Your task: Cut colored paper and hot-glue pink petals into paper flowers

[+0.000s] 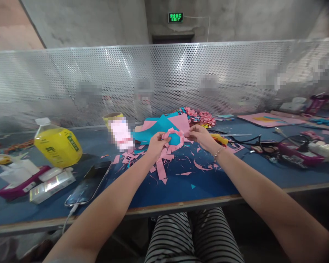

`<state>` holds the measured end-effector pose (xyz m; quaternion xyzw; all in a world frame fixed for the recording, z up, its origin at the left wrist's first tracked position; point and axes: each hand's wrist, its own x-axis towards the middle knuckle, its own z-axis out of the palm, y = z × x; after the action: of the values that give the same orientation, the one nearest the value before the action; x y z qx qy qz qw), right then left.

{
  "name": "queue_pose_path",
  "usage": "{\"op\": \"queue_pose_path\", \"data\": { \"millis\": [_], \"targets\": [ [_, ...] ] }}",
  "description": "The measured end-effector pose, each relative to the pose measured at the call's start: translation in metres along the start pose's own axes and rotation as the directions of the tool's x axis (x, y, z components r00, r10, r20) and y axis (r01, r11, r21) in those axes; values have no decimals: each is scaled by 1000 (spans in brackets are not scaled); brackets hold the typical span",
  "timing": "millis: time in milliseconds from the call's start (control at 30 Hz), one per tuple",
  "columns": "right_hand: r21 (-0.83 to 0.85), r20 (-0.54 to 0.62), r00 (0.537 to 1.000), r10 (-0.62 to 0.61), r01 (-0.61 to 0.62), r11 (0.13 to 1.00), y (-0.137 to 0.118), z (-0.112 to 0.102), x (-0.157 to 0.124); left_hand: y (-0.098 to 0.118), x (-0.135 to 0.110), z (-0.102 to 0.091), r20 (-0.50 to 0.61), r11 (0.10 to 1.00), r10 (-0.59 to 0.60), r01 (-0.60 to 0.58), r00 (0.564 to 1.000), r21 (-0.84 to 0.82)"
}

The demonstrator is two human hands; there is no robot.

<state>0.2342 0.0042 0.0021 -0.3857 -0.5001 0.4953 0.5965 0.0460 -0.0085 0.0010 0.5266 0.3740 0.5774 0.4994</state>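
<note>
My left hand (157, 143) is closed on the left edge of a round paper flower (174, 138), which has a blue centre and a ruffled pink rim. At the flower's right side, my right hand (199, 135) pinches what looks like a small pink paper piece (185, 134) touching the rim; the fingertips are small and slightly blurred. Blue paper sheets (146, 133) and a pink sheet (183, 122) lie behind the flower. Below it, pink paper scraps (161, 168) are strewn over the blue table.
A yellow-labelled bottle (57, 142), a tissue pack (22, 175), a white box (52, 186) and a phone (89, 182) on a cable stand left. Finished-looking paper flowers (200, 116) are heaped behind. A yellow-handled tool (219, 138) and black cables (259, 142) lie right. A perforated metal screen (175, 73) closes the back.
</note>
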Motion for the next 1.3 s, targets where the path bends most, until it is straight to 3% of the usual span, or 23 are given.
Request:
{"op": "queue_pose_path", "data": {
  "millis": [400, 767, 1033, 1300],
  "targets": [
    [-11, 171, 984, 47, -46, 999, 5, 9, -4, -6, 4, -3, -81, 986, 102, -90, 991, 138],
    [23, 231, 968, 98, -106, 994, -1, 13, -10, -9, 8, -5, -109, 973, 164, -143, 980, 181],
    [98, 291, 948, 126, -160, 982, -2, 14, -12, -5, 4, -3, -145, 967, 151, -116, 978, 229],
    [80, 300, 948, 107, -137, 987, -2, 15, -13, -5, 3, -3, -173, 958, 162, -113, 972, 264]
  ]
}}
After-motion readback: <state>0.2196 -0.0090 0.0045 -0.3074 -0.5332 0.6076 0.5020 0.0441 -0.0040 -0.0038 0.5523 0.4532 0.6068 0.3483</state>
